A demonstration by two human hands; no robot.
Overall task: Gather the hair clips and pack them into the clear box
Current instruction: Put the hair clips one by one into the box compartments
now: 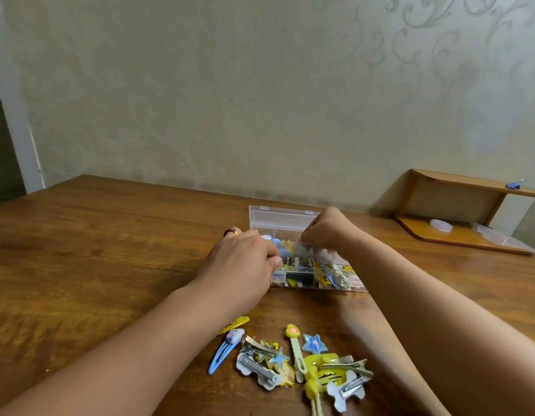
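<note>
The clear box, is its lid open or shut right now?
Open. The clear box has its lid standing up behind it, and clips show inside.
</note>
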